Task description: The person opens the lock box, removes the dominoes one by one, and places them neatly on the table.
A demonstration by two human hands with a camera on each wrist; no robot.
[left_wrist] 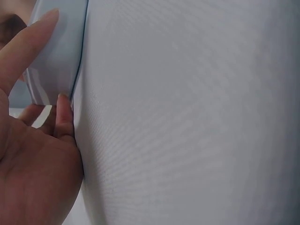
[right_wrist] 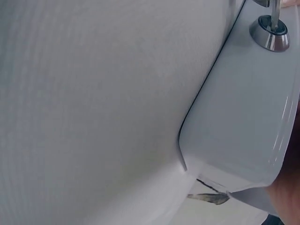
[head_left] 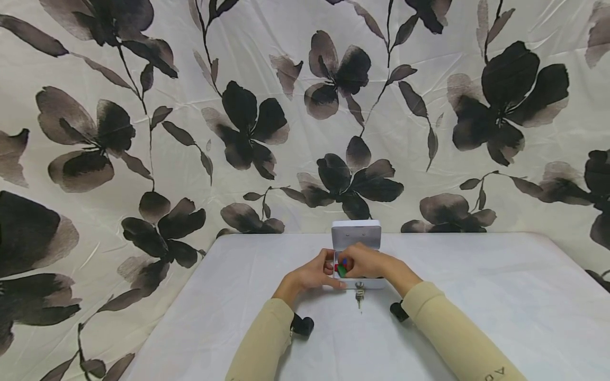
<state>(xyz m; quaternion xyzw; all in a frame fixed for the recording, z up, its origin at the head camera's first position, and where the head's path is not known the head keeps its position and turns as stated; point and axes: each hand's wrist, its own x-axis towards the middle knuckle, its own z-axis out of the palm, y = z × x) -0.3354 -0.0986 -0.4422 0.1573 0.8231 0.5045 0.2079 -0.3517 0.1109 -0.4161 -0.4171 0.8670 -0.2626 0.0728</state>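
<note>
A small white metal box (head_left: 374,284) stands on the table with its lid (head_left: 356,236) raised at the back. My left hand (head_left: 311,272) holds the box's left end; in the left wrist view the thumb lies on the front wall (left_wrist: 58,56) and other fingers touch the side. From the right, my right hand (head_left: 366,260) reaches down into the box. Small pieces show by its fingers: a green piece (head_left: 341,271), some red and some blue. The fingertips are hidden, so a grip on any piece cannot be confirmed. Keys (head_left: 359,299) hang from the front lock (right_wrist: 270,33).
A white cloth covers the table (head_left: 467,312), whose back edge runs just behind the box. Behind it hangs a floral curtain (head_left: 267,47). Black wrist cameras (head_left: 303,325) sit under both forearms, above the cloth.
</note>
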